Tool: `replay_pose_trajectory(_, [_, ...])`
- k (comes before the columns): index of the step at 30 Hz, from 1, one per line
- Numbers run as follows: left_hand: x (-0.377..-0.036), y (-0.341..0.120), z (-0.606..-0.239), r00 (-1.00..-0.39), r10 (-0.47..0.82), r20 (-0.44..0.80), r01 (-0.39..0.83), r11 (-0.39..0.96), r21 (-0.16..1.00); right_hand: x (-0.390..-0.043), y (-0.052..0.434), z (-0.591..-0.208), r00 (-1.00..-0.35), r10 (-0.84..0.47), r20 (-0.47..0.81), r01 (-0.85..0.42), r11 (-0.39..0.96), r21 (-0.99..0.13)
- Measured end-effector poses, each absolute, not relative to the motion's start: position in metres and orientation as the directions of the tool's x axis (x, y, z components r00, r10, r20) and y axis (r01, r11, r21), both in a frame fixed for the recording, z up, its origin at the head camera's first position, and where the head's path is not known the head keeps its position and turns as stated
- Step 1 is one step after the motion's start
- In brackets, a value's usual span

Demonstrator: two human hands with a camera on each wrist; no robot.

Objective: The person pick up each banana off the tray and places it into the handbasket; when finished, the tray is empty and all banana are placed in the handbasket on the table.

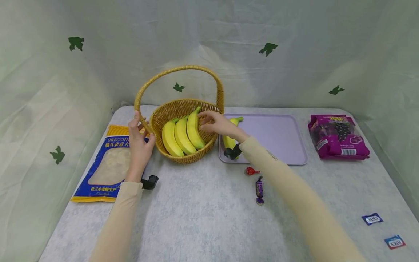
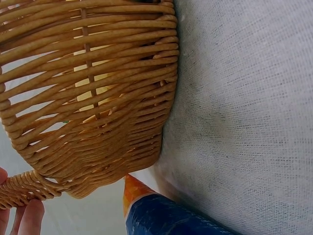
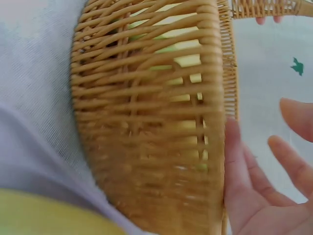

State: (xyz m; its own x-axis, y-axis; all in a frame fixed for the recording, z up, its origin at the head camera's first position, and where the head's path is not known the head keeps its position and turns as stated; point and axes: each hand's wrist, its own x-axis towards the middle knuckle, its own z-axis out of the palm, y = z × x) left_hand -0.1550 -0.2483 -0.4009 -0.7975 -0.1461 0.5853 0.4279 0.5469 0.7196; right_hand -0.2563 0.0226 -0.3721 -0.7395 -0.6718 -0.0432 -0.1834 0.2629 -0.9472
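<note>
A wicker basket with a tall arched handle stands on the table, left of centre. Several yellow bananas lie side by side in it. My left hand grips the handle near its left base; fingertips show around the woven strip in the left wrist view. Over the basket's right rim reaches my right hand, close to the rightmost banana. Its fingers are spread and hold nothing in the right wrist view. Another banana lies on the lilac tray, partly hidden by the right wrist.
Left of the basket lies a blue and yellow pasta bag. A purple bag with grapes printed on it is at the right. Before the tray lie a red candy and a purple candy. Two small packets lie front right.
</note>
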Motion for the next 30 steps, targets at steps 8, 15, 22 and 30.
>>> replay_pose_trajectory(8, [-0.155, -0.248, -0.401, -0.798, -0.146, 0.584, 0.428, 0.544, 0.722, -0.254, 0.063, -0.374, -0.763, -0.647, 0.016, -0.129, 0.128, -0.983])
replay_pose_trajectory(15, [-0.156, -0.249, -0.401, -0.801, -0.148, 0.580, 0.423, 0.544, 0.724, -0.253, 0.097, -0.385, -0.807, -0.590, -0.026, -0.086, 0.162, -0.983])
replay_pose_trajectory(22, [-0.156, -0.249, -0.401, -0.804, -0.155, 0.574, 0.413, 0.549, 0.727, -0.251, 0.120, -0.403, -0.833, -0.550, -0.065, -0.057, 0.201, -0.978])
replay_pose_trajectory(30, [-0.156, -0.249, -0.401, -0.806, -0.160, 0.570, 0.405, 0.553, 0.728, -0.248, 0.134, -0.422, -0.836, -0.532, -0.132, -0.017, 0.265, -0.964])
